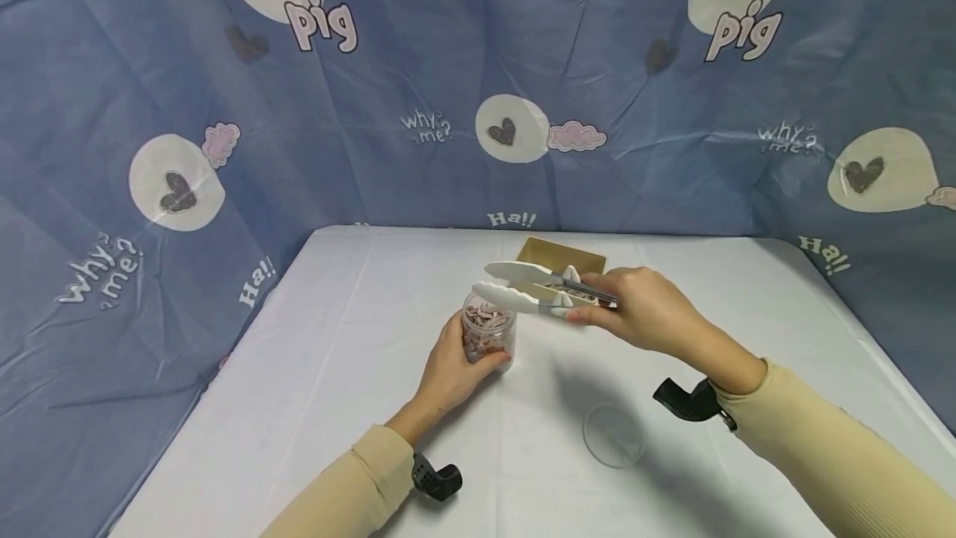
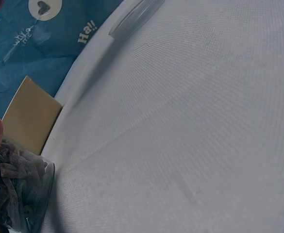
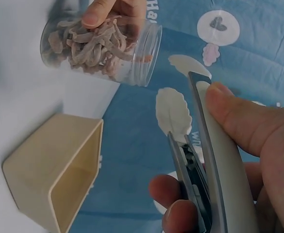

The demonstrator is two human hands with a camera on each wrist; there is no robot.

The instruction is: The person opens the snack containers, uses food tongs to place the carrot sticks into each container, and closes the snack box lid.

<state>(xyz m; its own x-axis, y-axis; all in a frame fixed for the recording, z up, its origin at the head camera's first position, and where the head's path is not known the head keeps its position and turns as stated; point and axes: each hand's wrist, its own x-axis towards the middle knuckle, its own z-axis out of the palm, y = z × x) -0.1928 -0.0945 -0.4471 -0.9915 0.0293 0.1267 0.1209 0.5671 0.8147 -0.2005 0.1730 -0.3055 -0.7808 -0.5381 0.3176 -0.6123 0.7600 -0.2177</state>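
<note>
A clear plastic jar point(image 1: 489, 330) with pale brownish dried strips inside stands on the white table, and my left hand point(image 1: 454, 365) grips it round the side. In the right wrist view the jar point(image 3: 100, 48) shows its threaded, lidless mouth. My right hand point(image 1: 646, 312) holds a pair of tongs point(image 3: 217, 160) with steel arms and white scalloped tips. The tips are spread apart above the jar's mouth, with nothing visible between them. Just behind the tongs sits a tan rectangular box point(image 1: 554, 256), partly hidden by them; its open top shows in the right wrist view.
A round clear lid point(image 1: 613, 436) lies on the white tablecloth point(image 1: 336, 405) at the front right. Behind the table hangs a blue printed cloth point(image 1: 426, 40), which also runs down both sides.
</note>
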